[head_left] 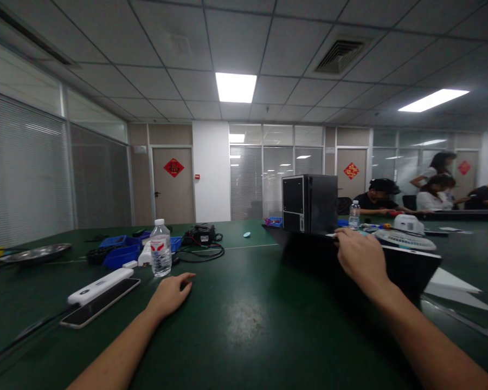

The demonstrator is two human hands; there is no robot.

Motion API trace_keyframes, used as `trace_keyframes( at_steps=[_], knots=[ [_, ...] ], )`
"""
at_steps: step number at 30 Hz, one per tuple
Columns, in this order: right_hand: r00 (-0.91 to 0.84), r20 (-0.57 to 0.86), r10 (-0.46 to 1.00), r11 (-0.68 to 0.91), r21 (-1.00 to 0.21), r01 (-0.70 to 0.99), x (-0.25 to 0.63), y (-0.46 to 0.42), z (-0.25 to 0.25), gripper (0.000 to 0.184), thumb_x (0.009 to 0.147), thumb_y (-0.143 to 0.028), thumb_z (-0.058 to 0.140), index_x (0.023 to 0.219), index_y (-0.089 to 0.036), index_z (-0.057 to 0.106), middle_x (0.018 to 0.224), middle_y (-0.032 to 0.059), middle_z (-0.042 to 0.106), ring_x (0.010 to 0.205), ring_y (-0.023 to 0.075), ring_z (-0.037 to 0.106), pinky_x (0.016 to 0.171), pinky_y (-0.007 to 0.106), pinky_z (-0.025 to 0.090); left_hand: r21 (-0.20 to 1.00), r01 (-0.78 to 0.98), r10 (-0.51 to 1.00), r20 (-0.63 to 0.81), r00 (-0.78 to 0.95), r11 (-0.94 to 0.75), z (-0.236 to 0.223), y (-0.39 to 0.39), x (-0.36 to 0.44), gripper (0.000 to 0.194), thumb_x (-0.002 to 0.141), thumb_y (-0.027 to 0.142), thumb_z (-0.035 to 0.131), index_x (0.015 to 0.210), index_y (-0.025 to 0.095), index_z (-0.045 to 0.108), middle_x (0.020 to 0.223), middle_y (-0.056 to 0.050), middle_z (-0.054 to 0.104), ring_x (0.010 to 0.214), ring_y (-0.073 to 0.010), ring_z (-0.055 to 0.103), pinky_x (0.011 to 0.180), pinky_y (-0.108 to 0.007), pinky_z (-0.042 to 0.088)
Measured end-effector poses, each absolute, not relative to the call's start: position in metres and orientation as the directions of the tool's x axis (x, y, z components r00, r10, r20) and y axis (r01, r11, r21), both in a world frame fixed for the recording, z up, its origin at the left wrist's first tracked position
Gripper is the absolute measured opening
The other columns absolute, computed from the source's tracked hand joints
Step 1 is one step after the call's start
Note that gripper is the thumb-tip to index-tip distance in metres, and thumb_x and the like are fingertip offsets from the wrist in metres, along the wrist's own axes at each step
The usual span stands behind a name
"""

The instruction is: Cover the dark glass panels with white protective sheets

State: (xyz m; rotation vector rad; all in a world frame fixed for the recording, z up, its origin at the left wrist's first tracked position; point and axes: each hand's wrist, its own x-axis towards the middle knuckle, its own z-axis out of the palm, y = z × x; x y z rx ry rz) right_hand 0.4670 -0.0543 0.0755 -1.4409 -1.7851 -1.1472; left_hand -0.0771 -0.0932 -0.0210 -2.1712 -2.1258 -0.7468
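Observation:
My right hand [361, 259] has its fingers over the upper edge of a wide black panel [309, 252], which stands tilted on the green table. The panel's exact kind is hard to tell, and my hand covers part of its edge. Behind it rises a black computer tower [323, 203]. My left hand [171, 295] rests on the tabletop with nothing in it, thumb and forefinger apart. Just beyond that hand stands a clear water bottle [161, 252] with a white cap. A phone [101, 303] and a white power strip [100, 287] lie to its left.
Blue trays [124, 254], a black adapter with cables [203, 234] and a metal plate [38, 253] sit on the left. At right are a second bottle [354, 215], a white fan-like object [404, 239] and paper sheets [455, 284]. Several people sit or stand behind.

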Motion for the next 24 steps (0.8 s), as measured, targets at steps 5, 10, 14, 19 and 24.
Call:
trace_keyframes(
  at_steps=[5,10,14,19,24],
  knots=[
    [-0.477,0.747,0.463,0.375,0.323,0.869,0.435,-0.052,0.066,0.025,0.101,-0.021,0.045,0.111,-0.013,0.068,0.105,0.015,0.074,0.093,0.0276,0.065,0.082,0.041,0.038,0.423,0.904,0.934,0.345,-0.099,-0.061,-0.023,-0.09,-0.078,0.039,0.1,0.047,0.06,0.126,0.02,0.065,0.118,-0.006,0.072,0.108,-0.0225,0.069,0.102,-0.05,0.053],
    [-0.702,0.57,0.426,0.6,0.403,0.691,0.409,-0.054,0.037,0.025,0.098,-0.019,0.049,0.113,-0.015,0.068,0.103,0.012,0.074,0.092,0.0245,0.063,0.082,0.038,0.039,0.581,0.812,0.915,0.352,-0.196,-0.05,-0.03,-0.08,-0.086,0.043,0.101,0.051,0.057,0.127,0.018,0.065,0.125,-0.008,0.071,0.121,-0.0256,0.066,0.108,-0.053,0.049],
    [-0.836,0.411,0.364,0.744,0.412,0.526,0.391,-0.056,0.012,0.026,0.095,-0.022,0.053,0.117,-0.018,0.067,0.109,0.0112,0.073,0.095,0.0243,0.063,0.08,0.036,0.041,0.629,0.777,0.923,0.321,-0.212,-0.04,-0.031,-0.077,-0.091,0.043,0.1,0.053,0.057,0.122,0.017,0.067,0.127,-0.008,0.071,0.123,-0.0256,0.065,0.111,-0.053,0.046],
    [-0.897,0.283,0.338,0.852,0.313,0.42,0.388,-0.041,0.0,0.037,0.097,-0.055,0.056,0.117,-0.028,0.069,0.105,0.0046,0.075,0.094,0.0209,0.066,0.081,0.032,0.046,0.558,0.828,0.945,0.3,-0.133,-0.061,-0.032,-0.08,-0.086,0.044,0.099,0.051,0.06,0.129,0.019,0.064,0.141,-0.009,0.064,0.133,-0.0295,0.058,0.115,-0.057,0.041],
    [-0.647,0.432,0.628,0.661,0.142,0.737,0.44,0.007,0.003,0.043,0.104,-0.047,0.04,0.127,-0.022,0.067,0.124,0.0117,0.072,0.115,0.0254,0.064,0.101,0.039,0.045,0.431,0.884,0.968,0.238,0.083,-0.181,-0.036,-0.082,-0.076,0.051,0.098,0.049,0.063,0.141,0.023,0.057,0.161,-0.01,0.045,0.148,-0.0322,0.042,0.123,-0.063,0.029]
  ],
)
